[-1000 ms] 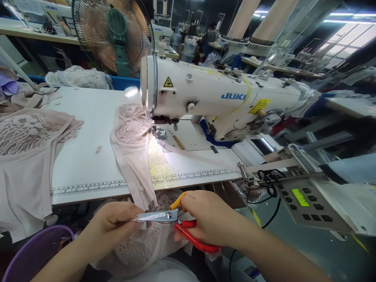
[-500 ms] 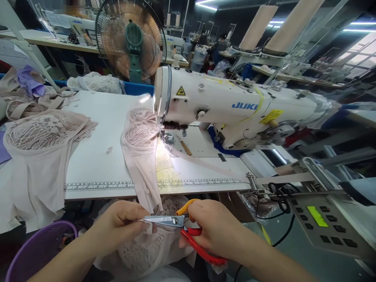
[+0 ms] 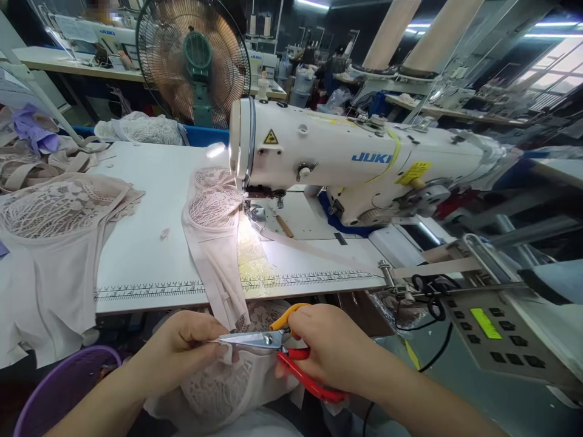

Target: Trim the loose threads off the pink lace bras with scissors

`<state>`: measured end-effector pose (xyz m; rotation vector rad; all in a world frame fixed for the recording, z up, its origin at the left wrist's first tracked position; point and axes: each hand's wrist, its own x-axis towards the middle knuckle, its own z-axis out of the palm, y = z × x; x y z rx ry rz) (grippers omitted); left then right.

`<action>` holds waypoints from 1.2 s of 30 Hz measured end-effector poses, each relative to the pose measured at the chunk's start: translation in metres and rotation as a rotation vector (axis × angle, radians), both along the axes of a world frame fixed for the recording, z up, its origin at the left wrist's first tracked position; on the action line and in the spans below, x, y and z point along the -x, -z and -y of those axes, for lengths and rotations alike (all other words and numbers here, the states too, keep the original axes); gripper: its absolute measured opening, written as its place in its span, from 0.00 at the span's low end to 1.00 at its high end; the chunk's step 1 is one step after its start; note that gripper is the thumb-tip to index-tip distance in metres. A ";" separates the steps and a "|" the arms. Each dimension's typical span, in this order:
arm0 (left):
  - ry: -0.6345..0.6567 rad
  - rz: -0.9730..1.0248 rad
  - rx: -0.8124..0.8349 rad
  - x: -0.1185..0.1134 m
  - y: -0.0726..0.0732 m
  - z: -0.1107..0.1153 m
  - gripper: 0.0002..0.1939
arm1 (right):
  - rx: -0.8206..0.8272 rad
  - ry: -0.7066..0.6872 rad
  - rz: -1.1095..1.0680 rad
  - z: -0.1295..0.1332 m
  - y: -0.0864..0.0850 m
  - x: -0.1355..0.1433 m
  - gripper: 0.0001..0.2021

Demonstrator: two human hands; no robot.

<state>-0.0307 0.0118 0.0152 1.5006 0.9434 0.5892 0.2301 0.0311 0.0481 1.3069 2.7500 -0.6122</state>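
Observation:
My right hand (image 3: 330,346) is closed around the orange and red handles of the scissors (image 3: 262,340), whose blades point left. The blade tips meet the fingers of my left hand (image 3: 194,343), which pinch a pale strip of fabric (image 3: 228,352). Below the blades, a beige lace garment (image 3: 218,388) hangs in front of the table edge. Another part of beige lace fabric (image 3: 212,212) lies on the table, reaching under the needle area of the sewing machine (image 3: 319,149) and over the front edge.
More beige garments (image 3: 54,243) lie on the left of the white table (image 3: 146,255). A purple basket (image 3: 59,388) stands at lower left. Behind are a large fan (image 3: 195,60) and other machines. A control panel (image 3: 496,340) is at right, and a wooden-handled tool (image 3: 285,226) lies by the machine.
The view has shifted slightly, so the table and machine sit a little further left. Both hands keep nearly the same pose, and the strip at my left fingers shows slightly more.

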 end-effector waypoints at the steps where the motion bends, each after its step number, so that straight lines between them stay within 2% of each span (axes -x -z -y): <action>1: 0.002 -0.001 0.008 0.000 0.000 0.000 0.16 | 0.004 0.005 -0.002 0.000 0.000 0.001 0.07; 10: 0.050 -0.040 0.007 0.001 -0.006 -0.002 0.14 | -0.033 -0.030 -0.018 -0.004 0.003 0.002 0.11; 17: 0.071 -0.026 0.018 0.003 -0.005 -0.004 0.17 | 0.014 -0.028 -0.018 -0.005 0.001 0.002 0.12; 26: 0.033 -0.005 0.039 0.004 -0.002 -0.004 0.17 | 0.080 -0.025 0.057 -0.006 -0.002 0.006 0.11; 30: 0.041 0.008 0.090 0.004 -0.004 -0.003 0.17 | 0.128 0.003 0.046 -0.007 -0.004 0.006 0.15; 36: 0.029 0.009 0.070 0.003 -0.004 -0.003 0.14 | 0.113 -0.022 0.066 -0.007 -0.005 0.008 0.19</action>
